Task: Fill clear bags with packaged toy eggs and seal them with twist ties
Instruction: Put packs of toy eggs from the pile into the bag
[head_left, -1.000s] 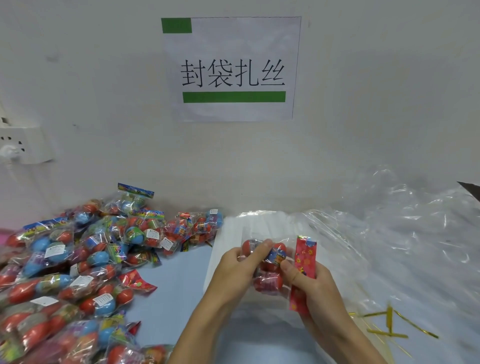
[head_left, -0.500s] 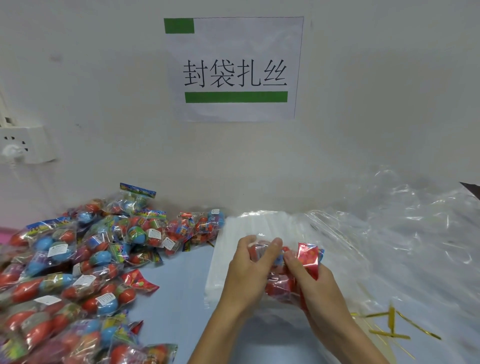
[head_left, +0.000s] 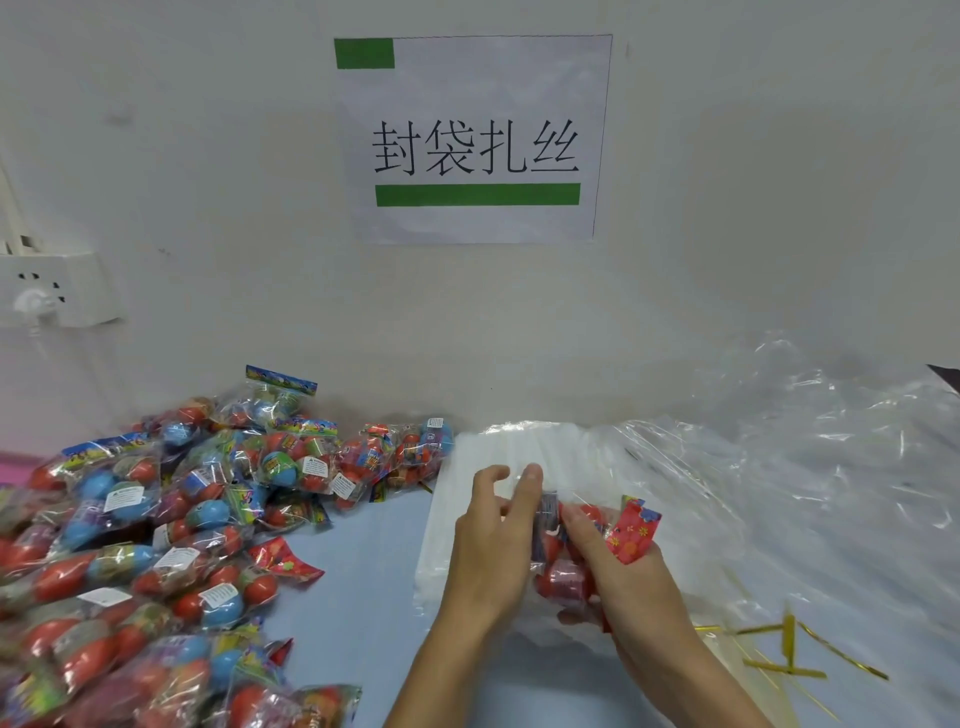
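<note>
Across our desk (head_left: 374, 613), crumpled clear bags (head_left: 810, 493) fill the right side to the edge, and a heap of toy egg packs (head_left: 156, 545) crowds the left, leaving a bare strip between. On the flat stack of clear bags (head_left: 519, 452), our right hand (head_left: 623, 582) grips a toy egg pack (head_left: 566, 561) by its red header. Our left hand (head_left: 493, 535) touches it with straight fingers. Gold twist ties (head_left: 789, 654) lie near the right edge.
</note>
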